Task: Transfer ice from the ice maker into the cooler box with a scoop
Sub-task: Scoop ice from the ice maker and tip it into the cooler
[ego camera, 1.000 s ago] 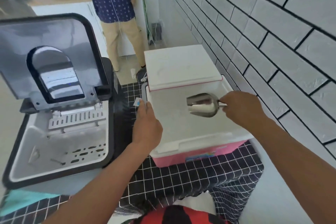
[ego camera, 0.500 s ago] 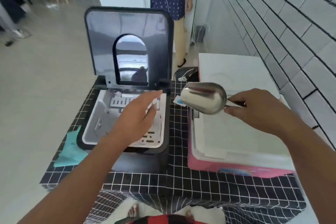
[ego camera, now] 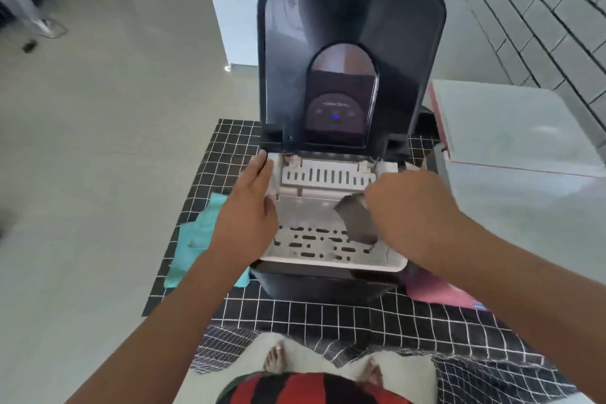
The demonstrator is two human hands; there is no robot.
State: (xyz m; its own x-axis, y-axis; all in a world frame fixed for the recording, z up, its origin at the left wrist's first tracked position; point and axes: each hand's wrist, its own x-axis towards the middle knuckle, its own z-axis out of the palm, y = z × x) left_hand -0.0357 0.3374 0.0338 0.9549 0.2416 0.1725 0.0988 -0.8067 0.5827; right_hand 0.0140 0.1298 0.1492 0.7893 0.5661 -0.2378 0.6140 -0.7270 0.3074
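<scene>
Reads "electric" on the black open-lidded ice maker mid-frame, now with shiny metal scoop dipped inside, gripped by right hand, left hand flat-fingered on its rim, no longer at pink-and-white cooler box, right.

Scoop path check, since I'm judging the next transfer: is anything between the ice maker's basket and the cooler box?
Nothing visible blocks it. The scoop, held by the right hand, is down in the ice maker basket; the cooler box sits directly to its right, lid raised, with only the basket's rim between.
</scene>
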